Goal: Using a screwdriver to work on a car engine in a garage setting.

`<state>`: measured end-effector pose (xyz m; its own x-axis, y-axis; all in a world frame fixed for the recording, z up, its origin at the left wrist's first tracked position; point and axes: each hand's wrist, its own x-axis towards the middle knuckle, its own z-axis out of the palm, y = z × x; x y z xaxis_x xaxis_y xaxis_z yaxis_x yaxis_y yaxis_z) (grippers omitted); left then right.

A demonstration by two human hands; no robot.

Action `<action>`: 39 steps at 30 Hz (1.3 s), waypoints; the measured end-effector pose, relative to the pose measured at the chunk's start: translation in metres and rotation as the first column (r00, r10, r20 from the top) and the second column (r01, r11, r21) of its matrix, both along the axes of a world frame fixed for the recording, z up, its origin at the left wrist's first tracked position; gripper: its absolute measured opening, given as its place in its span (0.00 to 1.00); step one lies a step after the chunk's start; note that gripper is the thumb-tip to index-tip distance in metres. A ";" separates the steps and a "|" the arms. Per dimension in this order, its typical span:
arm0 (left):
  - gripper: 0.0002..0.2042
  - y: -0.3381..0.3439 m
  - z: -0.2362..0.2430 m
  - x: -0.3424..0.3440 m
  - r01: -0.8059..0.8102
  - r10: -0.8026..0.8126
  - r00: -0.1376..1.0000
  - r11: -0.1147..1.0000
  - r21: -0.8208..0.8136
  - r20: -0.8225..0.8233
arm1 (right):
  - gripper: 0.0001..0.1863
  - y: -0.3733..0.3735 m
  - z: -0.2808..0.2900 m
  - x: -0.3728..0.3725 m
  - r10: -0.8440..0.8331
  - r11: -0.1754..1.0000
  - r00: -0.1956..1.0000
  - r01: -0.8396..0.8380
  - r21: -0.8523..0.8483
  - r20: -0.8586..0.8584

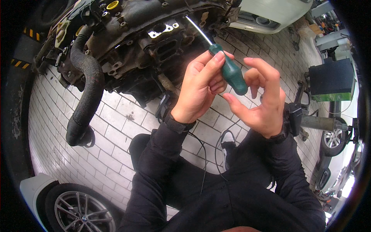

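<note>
A screwdriver (233,73) with a green handle and a bright metal shaft points up and left, its tip at the dark engine (135,42). My left hand (203,79) pinches the front of the handle between thumb and fingers. Just right of the handle's butt end, my right hand (262,96) is held with thumb and fingers spread, apart from the tool and holding nothing. Below the screwdriver tip, a shiny metal gasket or plate (164,30) shows on the engine. What the tip touches there is too small to make out.
A ribbed black hose (91,81) hangs from the engine on the left. A white car front (266,15) stands at the upper right, a car wheel (83,210) at the lower left. On the right are a dark box (331,79) and a metal arm (319,123). White tiles (116,112) cover the floor.
</note>
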<state>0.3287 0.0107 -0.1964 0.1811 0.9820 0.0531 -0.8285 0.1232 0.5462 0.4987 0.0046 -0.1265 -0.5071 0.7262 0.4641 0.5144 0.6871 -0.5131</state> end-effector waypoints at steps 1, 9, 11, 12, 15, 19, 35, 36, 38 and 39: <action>0.14 0.000 0.000 0.000 0.007 -0.007 1.000 1.000 -0.008 0.011 | 0.25 0.002 -0.001 -0.001 0.043 0.997 0.999 -0.042 0.061 -0.011; 0.17 0.000 -0.002 0.002 0.061 -0.062 0.996 0.998 0.018 0.062 | 0.32 -0.003 0.000 -0.003 -0.068 0.958 0.992 0.035 -0.285 -0.107; 0.17 0.000 -0.003 0.001 0.061 -0.062 0.997 0.998 0.020 0.044 | 0.32 -0.002 0.003 -0.001 -0.031 0.974 0.998 0.019 -0.227 -0.048; 0.17 0.001 -0.004 0.001 0.056 -0.057 0.998 0.998 0.024 0.036 | 0.31 -0.002 0.002 -0.002 -0.010 0.982 0.999 0.003 -0.189 -0.033; 0.16 0.001 -0.002 0.002 0.016 -0.017 1.000 0.999 0.032 0.026 | 0.34 0.000 0.000 -0.002 -0.006 1.000 0.999 0.006 -0.005 0.041; 0.15 -0.003 0.004 0.013 -0.071 0.069 0.993 0.997 -0.022 -0.100 | 0.35 -0.003 -0.001 0.002 -0.009 0.989 1.000 0.007 -0.148 -0.018; 0.17 0.034 -0.032 0.048 0.009 -0.035 0.972 0.994 -0.112 -0.232 | 0.21 0.027 -0.044 0.039 -0.113 0.957 0.990 0.088 -0.278 -0.078; 0.17 0.035 -0.033 0.049 -0.018 -0.014 0.968 0.992 -0.126 -0.252 | 0.21 0.030 -0.047 0.038 -0.107 0.960 0.989 0.075 -0.271 -0.104; 0.17 0.036 -0.035 0.051 -0.057 0.019 0.959 0.990 -0.126 -0.284 | 0.22 0.035 -0.052 0.038 -0.072 0.971 0.991 0.044 -0.237 -0.109; 0.18 0.037 -0.036 0.050 -0.064 0.028 0.955 0.992 -0.113 -0.295 | 0.22 0.037 -0.054 0.039 -0.060 0.976 0.992 0.034 -0.217 -0.115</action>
<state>0.3791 0.0478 -0.2321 0.1253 0.9856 -0.1139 -0.6408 0.1680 0.7491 0.5372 0.0416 -0.1805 -0.4198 0.8370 0.3509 0.4695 0.5312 -0.7053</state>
